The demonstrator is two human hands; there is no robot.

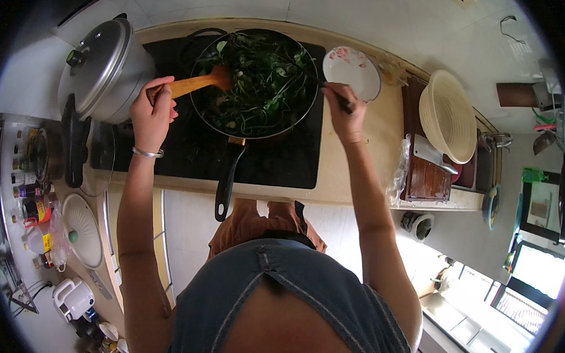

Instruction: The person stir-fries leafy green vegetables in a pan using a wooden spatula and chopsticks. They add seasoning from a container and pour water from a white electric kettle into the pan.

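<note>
A frying pan (225, 132) with a black handle stands on the black cooktop (283, 164), full of dark leafy greens (263, 85). My left hand (153, 114) is closed around the handle of a wooden spatula (196, 84), whose blade rests in the greens at the pan's left side. At the right rim, my right hand (347, 110) grips a dark-handled utensil (345, 103); its far end reaches towards the greens and is hard to make out. Just beyond that hand lies a white bowl with pink flowers (348, 75).
A large pressure cooker (109, 74) stands left of the pan, its black handle pointing towards me. On the right are a cream plastic basket (448, 117), a cleaver (430, 152) on a wooden board (424, 182), and a crumpled plastic bag (400, 170). The pan's handle (228, 183) overhangs the counter edge.
</note>
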